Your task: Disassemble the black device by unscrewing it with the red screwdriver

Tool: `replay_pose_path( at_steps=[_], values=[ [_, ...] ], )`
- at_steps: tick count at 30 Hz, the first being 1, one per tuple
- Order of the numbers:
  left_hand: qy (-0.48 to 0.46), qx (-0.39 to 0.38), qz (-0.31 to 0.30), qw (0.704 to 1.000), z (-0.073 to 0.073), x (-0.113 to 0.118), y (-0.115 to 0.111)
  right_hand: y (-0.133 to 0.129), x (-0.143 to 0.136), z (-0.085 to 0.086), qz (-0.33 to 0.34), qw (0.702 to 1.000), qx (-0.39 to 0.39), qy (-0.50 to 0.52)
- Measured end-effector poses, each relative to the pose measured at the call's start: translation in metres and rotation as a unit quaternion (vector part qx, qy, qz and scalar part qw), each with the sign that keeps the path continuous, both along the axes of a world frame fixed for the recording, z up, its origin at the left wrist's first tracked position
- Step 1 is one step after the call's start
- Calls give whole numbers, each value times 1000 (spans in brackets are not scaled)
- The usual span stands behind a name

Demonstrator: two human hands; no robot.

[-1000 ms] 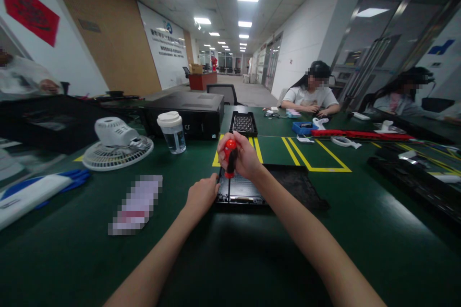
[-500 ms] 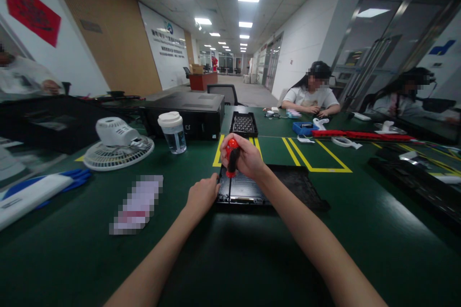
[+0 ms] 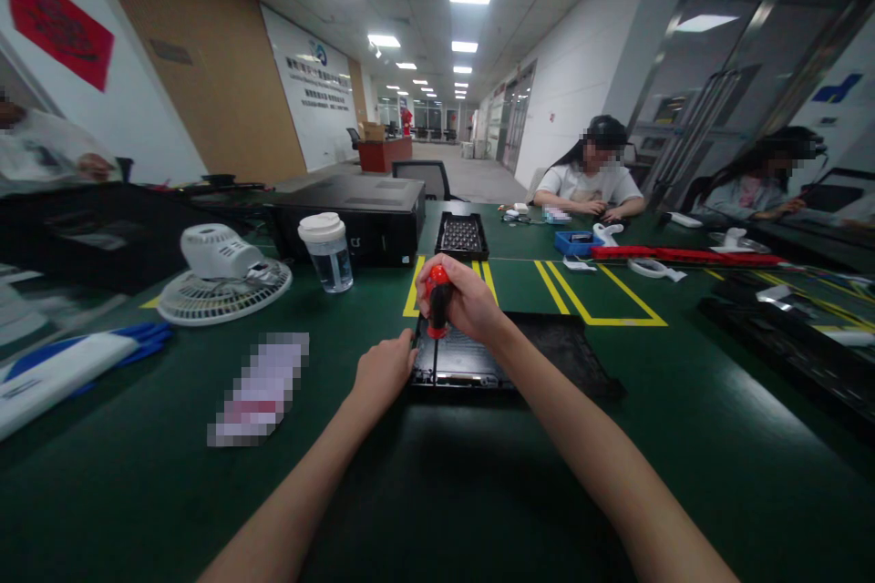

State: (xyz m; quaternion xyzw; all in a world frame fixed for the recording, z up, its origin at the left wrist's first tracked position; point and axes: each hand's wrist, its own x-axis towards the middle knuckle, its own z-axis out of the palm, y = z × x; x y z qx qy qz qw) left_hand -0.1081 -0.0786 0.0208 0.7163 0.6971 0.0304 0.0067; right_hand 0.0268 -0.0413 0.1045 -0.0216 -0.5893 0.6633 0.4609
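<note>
My right hand (image 3: 470, 299) is closed round the red-and-black handle of a screwdriver (image 3: 438, 310), held upright. Its thin dark shaft points down to the left part of a flat black plastic panel (image 3: 547, 348) lying on the green table. The tip is too small to make out, so I cannot tell whether it sits in a screw. At the panel's left edge, my left hand (image 3: 384, 368) grips the rim, thumb on top and the other fingers mostly hidden.
Beyond the panel stands a black tray of small parts (image 3: 462, 237). To the left are a lidded cup (image 3: 326, 250), a white fan (image 3: 222, 278), a black computer case (image 3: 355, 209) and blue gloves (image 3: 147, 339). Black parts (image 3: 786, 346) lie right. People sit across the table and at far left.
The screwdriver handle has turned slightly in my right hand, its black part showing differently. My left hand and the panel stay put. A person at far right has raised a hand.
</note>
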Motion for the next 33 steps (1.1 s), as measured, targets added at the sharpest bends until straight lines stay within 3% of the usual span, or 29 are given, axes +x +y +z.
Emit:
replay_pose_path(
  at_steps=[22,33],
  values=[
    [2,8,-9,1000,0,0,-1,-2,2,-3,-58,998,7,-3],
    [-6,-14,3,1000,5,2,-2,1,2,-7,-128,991,18,-22]
  ],
)
